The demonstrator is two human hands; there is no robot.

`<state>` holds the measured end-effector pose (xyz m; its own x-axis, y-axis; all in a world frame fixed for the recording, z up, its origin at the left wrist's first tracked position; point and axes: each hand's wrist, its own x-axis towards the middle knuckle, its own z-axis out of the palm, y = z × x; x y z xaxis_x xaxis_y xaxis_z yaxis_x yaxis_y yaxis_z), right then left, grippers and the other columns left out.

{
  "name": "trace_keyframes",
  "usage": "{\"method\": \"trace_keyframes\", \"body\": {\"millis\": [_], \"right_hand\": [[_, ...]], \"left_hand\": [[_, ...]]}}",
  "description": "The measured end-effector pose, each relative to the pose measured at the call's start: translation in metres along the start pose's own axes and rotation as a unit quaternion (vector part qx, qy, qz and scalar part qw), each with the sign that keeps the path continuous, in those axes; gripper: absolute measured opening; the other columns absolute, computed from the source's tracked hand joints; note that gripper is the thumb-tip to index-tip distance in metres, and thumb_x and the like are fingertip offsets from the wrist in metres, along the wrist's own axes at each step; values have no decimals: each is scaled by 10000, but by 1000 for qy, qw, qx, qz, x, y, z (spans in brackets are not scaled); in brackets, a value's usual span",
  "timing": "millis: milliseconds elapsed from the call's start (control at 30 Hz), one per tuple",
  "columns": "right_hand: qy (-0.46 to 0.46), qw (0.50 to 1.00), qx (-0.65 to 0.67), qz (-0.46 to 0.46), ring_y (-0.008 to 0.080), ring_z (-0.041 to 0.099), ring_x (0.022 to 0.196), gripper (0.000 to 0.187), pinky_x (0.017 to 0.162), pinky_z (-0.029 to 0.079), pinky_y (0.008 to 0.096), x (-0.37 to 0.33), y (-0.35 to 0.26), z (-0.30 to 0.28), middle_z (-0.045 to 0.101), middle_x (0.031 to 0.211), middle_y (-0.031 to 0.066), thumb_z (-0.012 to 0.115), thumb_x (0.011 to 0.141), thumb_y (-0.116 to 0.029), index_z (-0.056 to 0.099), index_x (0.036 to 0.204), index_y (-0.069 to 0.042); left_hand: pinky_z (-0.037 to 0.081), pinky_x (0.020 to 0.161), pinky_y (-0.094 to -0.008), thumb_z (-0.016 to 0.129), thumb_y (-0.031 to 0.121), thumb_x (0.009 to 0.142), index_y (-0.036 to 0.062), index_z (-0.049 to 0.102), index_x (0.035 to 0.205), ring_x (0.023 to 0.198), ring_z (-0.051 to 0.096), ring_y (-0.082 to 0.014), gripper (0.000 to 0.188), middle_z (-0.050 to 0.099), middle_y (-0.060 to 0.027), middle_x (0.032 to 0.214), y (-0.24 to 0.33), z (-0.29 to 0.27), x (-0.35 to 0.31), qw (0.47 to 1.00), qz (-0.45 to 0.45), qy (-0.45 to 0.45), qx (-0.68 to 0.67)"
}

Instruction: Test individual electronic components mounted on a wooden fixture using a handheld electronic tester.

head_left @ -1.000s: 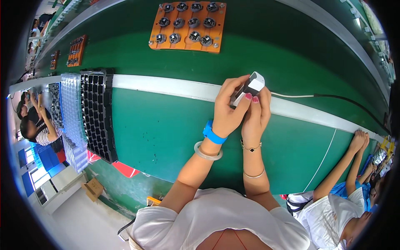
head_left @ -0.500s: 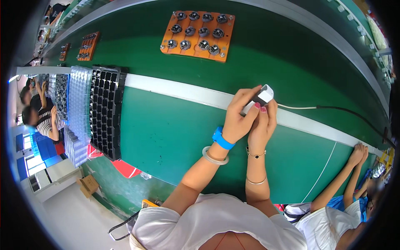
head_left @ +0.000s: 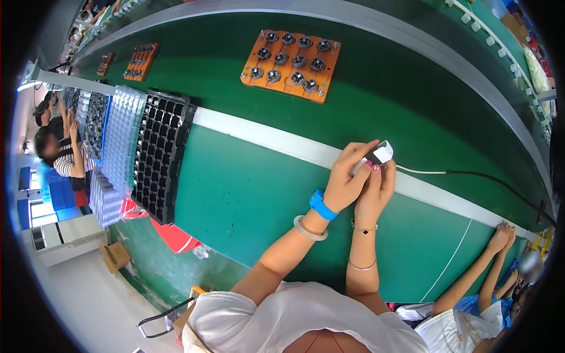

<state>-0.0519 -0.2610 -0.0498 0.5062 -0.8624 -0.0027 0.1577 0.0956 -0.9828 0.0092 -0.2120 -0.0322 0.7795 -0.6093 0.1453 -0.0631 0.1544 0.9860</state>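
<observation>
Both of my hands hold a small white block with a dark face (head_left: pixel 382 153) above the pale strip between the bench and the dark green belt. My left hand (head_left: pixel 346 183) has its fingers closed round the block's left side, thumb on its near edge. My right hand (head_left: pixel 375 193) grips it from the near right, thumb beside the left thumb. A thin white cable (head_left: pixel 421 171) runs from behind the right fingers and joins a black cable. Whether it enters the block is hidden by the fingers. The block's underside is also covered.
An orange pallet (head_left: pixel 247 79) with several round grey-black parts lies on the belt (head_left: pixel 206 67). Smaller orange pallets (head_left: pixel 141 62) are farther left. A black compartment tray (head_left: pixel 176 170) and clear plastic trays (head_left: pixel 120 129) stand at the left. A co-worker's hands (head_left: pixel 501 236) rest at the right.
The whole view has shifted and tilted slightly, so the pallet and my hands appear lower and farther right. My grip on the block looks the same.
</observation>
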Motion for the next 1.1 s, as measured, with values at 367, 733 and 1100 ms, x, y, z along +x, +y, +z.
{"method": "trace_keyframes", "body": {"millis": [367, 733, 1100], "right_hand": [[1, 1000, -4, -6, 70, 513, 866, 284, 730, 431, 212, 0, 1, 1, 562, 1024, 26, 457, 954, -98, 494, 1216, 8], [1, 1000, -8, -4, 75, 515, 885, 296, 745, 434, 218, 0, 0, -1, 562, 1048, 35, 454, 954, -96, 489, 1230, 5], [4, 1000, 12, 18, 79, 507, 900, 306, 768, 434, 232, -1, 2, -2, 557, 1056, 29, 439, 960, -106, 487, 1240, 10]], "left_hand": [[439, 868, -293, 433, 29, 848, -1, 554, 1236, 993, 540, -209, 407, 539, -119, 1115, 0, 0, 0, 1000, -5, 4, -7], [439, 870, -292, 426, 29, 850, -5, 557, 1225, 995, 542, -211, 399, 541, -123, 1118, 3, 2, 0, 1000, -1, 5, 4], [439, 875, -304, 462, 35, 841, 1, 561, 1216, 989, 551, -234, 389, 558, -132, 1094, 3, 4, -1, 999, 2, 22, 29]]}}
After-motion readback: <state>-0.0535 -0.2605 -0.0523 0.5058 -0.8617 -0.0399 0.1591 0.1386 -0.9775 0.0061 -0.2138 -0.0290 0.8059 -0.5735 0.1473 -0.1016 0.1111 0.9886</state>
